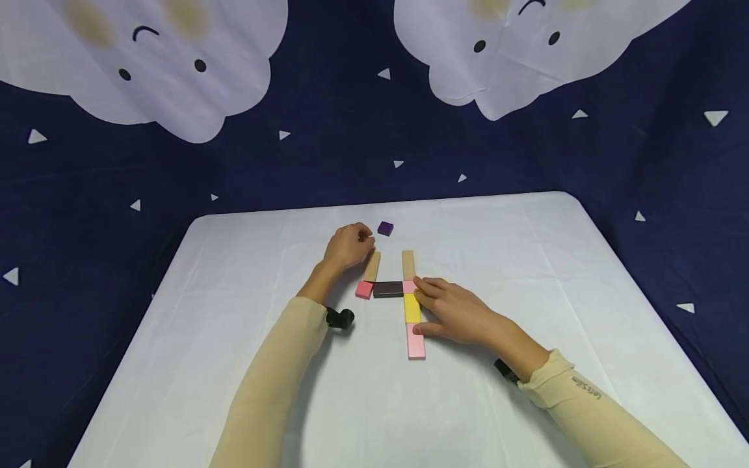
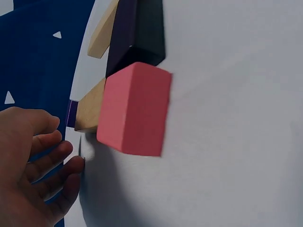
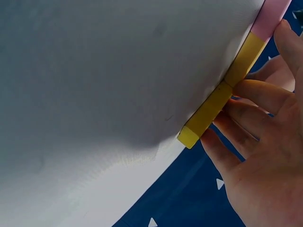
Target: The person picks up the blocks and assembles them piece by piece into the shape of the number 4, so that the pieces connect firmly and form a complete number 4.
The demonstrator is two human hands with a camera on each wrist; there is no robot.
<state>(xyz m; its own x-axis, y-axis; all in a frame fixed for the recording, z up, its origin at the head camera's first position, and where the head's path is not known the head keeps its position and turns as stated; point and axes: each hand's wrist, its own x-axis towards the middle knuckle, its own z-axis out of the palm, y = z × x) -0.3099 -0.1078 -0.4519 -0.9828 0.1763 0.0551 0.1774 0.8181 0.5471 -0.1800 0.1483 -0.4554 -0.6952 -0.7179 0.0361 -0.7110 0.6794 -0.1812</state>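
Observation:
My left hand (image 1: 350,246), fingers loosely bent and holding nothing, hovers beside a plain wooden block (image 1: 372,266). That block leans slightly and meets a coral-red block (image 2: 135,111). A black block (image 1: 388,290) bridges from the coral one to a column on the right. From far to near, the column has another plain wooden block (image 1: 407,264), a small pink block (image 1: 408,286), a yellow block (image 1: 412,308) and a longer pink block (image 1: 416,348). My right hand (image 1: 456,313) rests along the column's right side, fingertips touching it. Its fingers partly hide another yellow block (image 3: 203,111).
A small purple block (image 1: 385,228) lies apart, beyond the left hand. The white-covered table (image 1: 234,260) ends in front of a dark blue backdrop (image 1: 351,169) with clouds and triangles.

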